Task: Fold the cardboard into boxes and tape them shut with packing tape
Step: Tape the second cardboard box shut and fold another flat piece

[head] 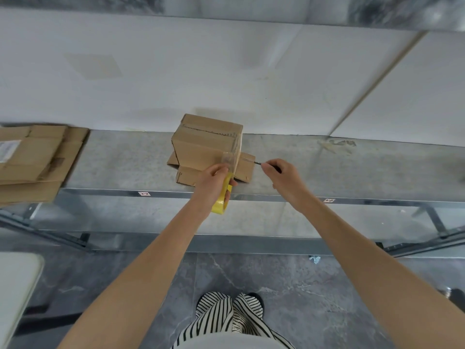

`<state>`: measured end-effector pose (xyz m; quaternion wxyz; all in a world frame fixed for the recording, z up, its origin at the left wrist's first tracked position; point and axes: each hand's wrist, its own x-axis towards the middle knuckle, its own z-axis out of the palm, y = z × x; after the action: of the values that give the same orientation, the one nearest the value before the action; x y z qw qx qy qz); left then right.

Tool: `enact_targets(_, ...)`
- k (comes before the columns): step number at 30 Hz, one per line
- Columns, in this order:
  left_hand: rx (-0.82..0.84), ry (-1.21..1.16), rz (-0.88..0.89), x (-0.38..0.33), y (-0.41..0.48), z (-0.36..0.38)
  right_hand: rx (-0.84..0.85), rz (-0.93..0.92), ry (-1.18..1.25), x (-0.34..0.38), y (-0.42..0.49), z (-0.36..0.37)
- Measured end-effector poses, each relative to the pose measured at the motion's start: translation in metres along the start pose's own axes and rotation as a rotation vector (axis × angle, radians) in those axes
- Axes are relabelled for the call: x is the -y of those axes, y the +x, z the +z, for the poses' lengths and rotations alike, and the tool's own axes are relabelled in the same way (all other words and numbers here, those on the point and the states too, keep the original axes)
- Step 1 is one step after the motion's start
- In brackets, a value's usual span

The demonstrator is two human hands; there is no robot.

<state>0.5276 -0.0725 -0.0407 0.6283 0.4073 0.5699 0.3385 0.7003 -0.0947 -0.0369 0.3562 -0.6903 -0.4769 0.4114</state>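
A small brown cardboard box [201, 144] stands on the grey metal shelf [125, 162], its upper seam taped and its lower flaps splayed out flat. My left hand [214, 182] grips a roll of packing tape with a yellow core [222, 200], and a clear strip runs from the roll up the box's near right corner. My right hand [279, 175] is closed on a small dark tool [258, 162] whose tip touches the right flap of the box.
A stack of flattened cardboard [35, 159] lies at the left end of the shelf. The white wall [226, 71] rises directly behind the box. A white chair edge [17, 285] is at lower left, and grey tiled floor lies below.
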Motion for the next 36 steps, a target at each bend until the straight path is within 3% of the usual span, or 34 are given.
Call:
enact_targets(21,-0.006,0.034,0.019,-0.004,-0.004,0.001,0.050,0.057,0.139,0.000,0.000,0.021)
enact_targets(28,-0.017,0.001,-0.018,-0.006,-0.004,0.000,-0.151,0.051,-0.052,-0.039,0.023,-0.007)
enact_targets(31,-0.020,0.071,-0.019,-0.005,-0.003,0.000,-0.248,0.020,-0.276,-0.060,0.037,-0.014)
enact_targets(36,-0.062,0.146,0.044,-0.004,-0.003,0.002,-0.242,0.032,-0.648,-0.070,0.042,-0.014)
